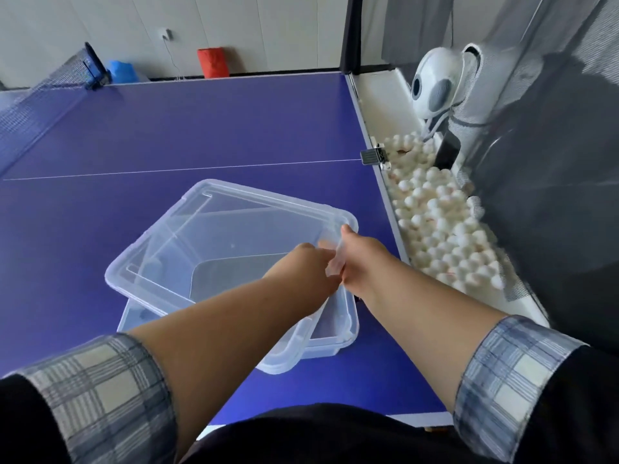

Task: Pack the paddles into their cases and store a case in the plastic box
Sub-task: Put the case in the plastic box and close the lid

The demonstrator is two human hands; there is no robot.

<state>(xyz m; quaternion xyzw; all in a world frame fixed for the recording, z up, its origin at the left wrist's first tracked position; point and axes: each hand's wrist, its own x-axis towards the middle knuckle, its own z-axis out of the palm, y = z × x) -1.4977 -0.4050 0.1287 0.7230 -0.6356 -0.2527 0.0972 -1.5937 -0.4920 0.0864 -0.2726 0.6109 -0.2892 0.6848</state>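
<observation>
A clear plastic box (330,343) sits on the blue table-tennis table (167,128) near its front right corner. Its clear lid (214,236) lies skewed over the box, raised and tilted up toward the far left. My left hand (301,266) and my right hand (358,256) meet at the lid's near right edge, both gripping a clear latch or rim there. A dark grey flat shape (234,272) shows through the lid inside the box; I cannot tell whether it is a paddle case. No paddle is in sight.
A white trough (378,95) along the table's right edge holds several white balls (442,222) and a white ball machine (432,85). Grey netting (552,162) rises behind it. The table net (40,92) crosses the far left. A red bag (213,61) stands by the wall.
</observation>
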